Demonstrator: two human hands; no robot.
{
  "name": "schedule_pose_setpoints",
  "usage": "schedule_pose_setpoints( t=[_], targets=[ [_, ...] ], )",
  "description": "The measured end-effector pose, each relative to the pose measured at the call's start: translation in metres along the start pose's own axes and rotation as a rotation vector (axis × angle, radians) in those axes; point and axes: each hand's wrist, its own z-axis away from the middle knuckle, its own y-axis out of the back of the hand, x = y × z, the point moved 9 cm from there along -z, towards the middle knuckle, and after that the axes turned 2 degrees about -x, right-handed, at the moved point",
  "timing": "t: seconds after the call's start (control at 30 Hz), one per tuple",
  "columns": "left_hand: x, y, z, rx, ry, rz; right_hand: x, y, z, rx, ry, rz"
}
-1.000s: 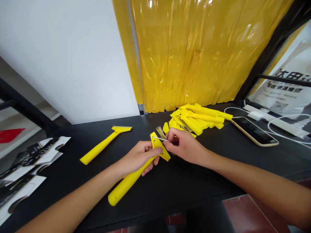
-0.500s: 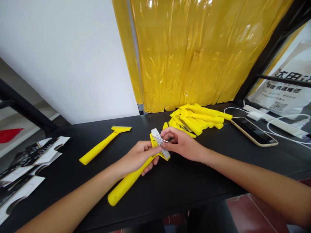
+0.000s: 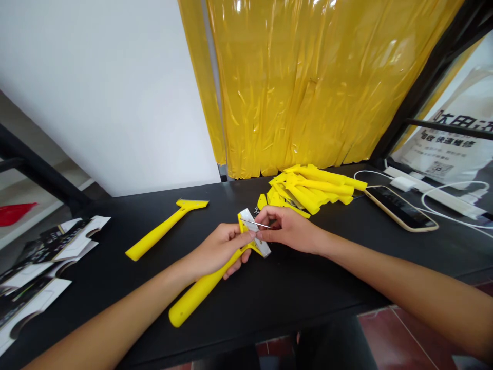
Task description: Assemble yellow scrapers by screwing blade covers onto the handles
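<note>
My left hand (image 3: 221, 249) is closed round the neck of a yellow scraper (image 3: 200, 295), its thumb pressing on the head. The handle slants down toward the table's front edge. A flat silver metal plate (image 3: 247, 216) lies along the scraper's head. My right hand (image 3: 287, 226) pinches a thin metal rod (image 3: 256, 223), whose tip reaches over the plate near its upper end. The fingertips of both hands meet at the plate. I cannot make out what kind of tool the rod is.
Another yellow scraper (image 3: 165, 231) lies on the black table (image 3: 308, 288) to the left. Behind my right hand is a pile of yellow scraper parts (image 3: 311, 187). A phone (image 3: 400, 208), white cables and a power strip (image 3: 442, 192) are at right, printed cards (image 3: 57, 280) at left.
The silver plate has slid slightly down along the scraper's head toward its lower end. The rod now lies flatter over it. Both hands keep their hold.
</note>
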Motion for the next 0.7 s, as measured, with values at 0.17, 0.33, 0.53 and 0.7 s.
schedule_pose_setpoints(
  t=[0.17, 0.33, 0.53, 0.7],
  targets=[
    [-0.0001, 0.0006, -0.0005, 0.001, 0.0, -0.035, 0.001, -0.0003, -0.0014, 0.005, 0.006, 0.021],
    [-0.0003, 0.001, -0.0012, -0.002, 0.0, -0.046, -0.0023, 0.0017, -0.0016, -0.002, 0.009, 0.052],
    [0.0015, -0.0013, 0.0, -0.013, -0.015, -0.045, 0.0035, 0.0006, -0.001, -0.003, -0.015, 0.008],
    [0.0002, 0.0017, -0.0002, -0.013, 0.004, -0.055, 0.0045, 0.0009, -0.0014, 0.024, -0.054, -0.045]
  ],
)
